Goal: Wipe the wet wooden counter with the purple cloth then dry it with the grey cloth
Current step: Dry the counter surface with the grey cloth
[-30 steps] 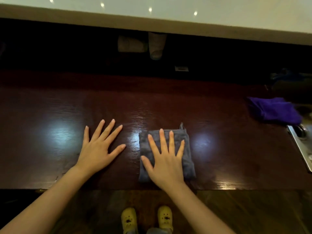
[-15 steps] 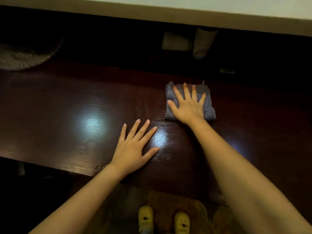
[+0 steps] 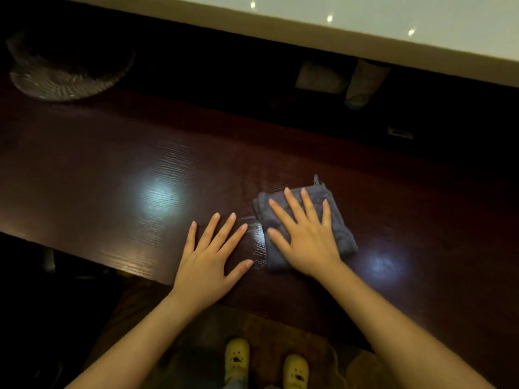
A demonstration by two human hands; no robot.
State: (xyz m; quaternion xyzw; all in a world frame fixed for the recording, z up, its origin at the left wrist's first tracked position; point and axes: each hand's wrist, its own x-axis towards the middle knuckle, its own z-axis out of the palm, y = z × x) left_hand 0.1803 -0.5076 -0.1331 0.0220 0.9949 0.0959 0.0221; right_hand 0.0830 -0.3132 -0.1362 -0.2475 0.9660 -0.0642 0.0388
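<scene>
Drying step — right hand, fingers flat, presses the grey cloth on the bench; left hand splayed, empty — next, probably another stroke.

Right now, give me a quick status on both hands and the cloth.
Right hand flat on grey cloth, pressing it to counter. Left hand open, bracing on bare wood. Purple cloth out of view. Glass dish far left, clear of path.

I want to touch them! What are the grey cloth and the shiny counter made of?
The grey cloth looks like soft, fuzzy towel fabric, maybe microfibre: matte, folded, with a hanging loop. The counter looks like dark wood with a glossy finish: fine grain lines and bright light reflections.
</scene>
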